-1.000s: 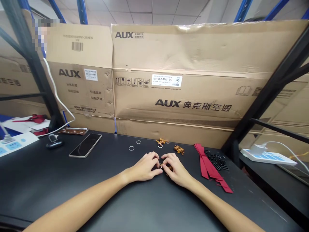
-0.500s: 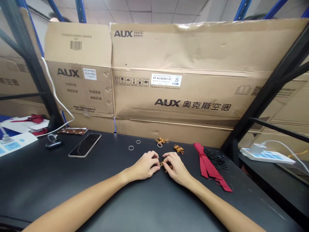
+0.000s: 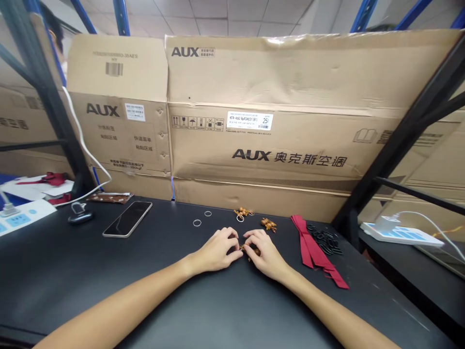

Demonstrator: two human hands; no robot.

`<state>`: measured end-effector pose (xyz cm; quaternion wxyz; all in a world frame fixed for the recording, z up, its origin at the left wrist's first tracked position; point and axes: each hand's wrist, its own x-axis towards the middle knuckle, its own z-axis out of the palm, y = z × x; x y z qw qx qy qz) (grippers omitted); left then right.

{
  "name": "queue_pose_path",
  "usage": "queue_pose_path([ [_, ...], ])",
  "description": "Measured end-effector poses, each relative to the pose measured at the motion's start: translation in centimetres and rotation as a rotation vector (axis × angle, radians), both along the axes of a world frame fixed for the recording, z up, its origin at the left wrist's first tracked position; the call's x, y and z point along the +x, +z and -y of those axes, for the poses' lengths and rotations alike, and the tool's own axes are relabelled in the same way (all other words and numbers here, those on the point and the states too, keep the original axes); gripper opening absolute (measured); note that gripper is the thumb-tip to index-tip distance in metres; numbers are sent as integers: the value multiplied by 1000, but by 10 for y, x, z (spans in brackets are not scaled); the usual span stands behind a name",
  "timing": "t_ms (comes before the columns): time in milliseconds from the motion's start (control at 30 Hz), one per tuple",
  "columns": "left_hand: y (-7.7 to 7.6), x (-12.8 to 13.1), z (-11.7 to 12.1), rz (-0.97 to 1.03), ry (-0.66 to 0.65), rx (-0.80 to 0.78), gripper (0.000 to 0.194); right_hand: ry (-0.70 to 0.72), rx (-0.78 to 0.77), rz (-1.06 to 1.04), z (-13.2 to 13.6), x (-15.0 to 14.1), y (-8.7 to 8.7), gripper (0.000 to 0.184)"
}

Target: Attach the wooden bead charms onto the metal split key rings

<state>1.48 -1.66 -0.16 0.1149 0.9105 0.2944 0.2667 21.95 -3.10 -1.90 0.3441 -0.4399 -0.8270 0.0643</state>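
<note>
My left hand (image 3: 220,249) rests over the black tabletop with thumb and fingers closed in a pinch, on something too small to make out. Facing it, my right hand (image 3: 267,253) pinches a small brown beaded charm (image 3: 257,252), mostly covered by the fingers. The fingertips of both hands almost meet at the charm's end. Beyond them lie another brown charm (image 3: 269,224) and a brown beaded cluster (image 3: 241,212) with a metal ring (image 3: 240,218) at its front. Two loose metal rings, one nearer (image 3: 196,223) and one farther (image 3: 208,214), lie to the left.
A phone (image 3: 128,219) and a dark small device (image 3: 80,216) lie at left, near a power strip (image 3: 25,215). Red ribbons (image 3: 316,252) and black loops (image 3: 325,240) are at right. Cardboard (image 3: 290,106) walls the back, between dark metal posts (image 3: 399,140).
My left thumb and fingertips have shifted slightly right, toward my right fingers. The charm shows a little more beneath my right hand. A person's head appears behind the cardboard at upper left.
</note>
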Motion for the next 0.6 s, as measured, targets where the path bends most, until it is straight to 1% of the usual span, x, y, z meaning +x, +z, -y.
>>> queue_pose_path([
  [167,0,0,0,6,-11,10,13,52,7,41,4,0,3,13],
  [233,-1,0,-1,0,-23,24,14,30,14,45,3,-1,3,13],
  [333,0,0,-1,-2,-30,28,12,-41,17,29,1,-1,1,13],
  [400,1,0,0,4,-31,22,11,-56,18,15,1,-1,0,14],
  [600,0,0,1,15,-26,22,11,79,20,5,4,-1,4,13],
])
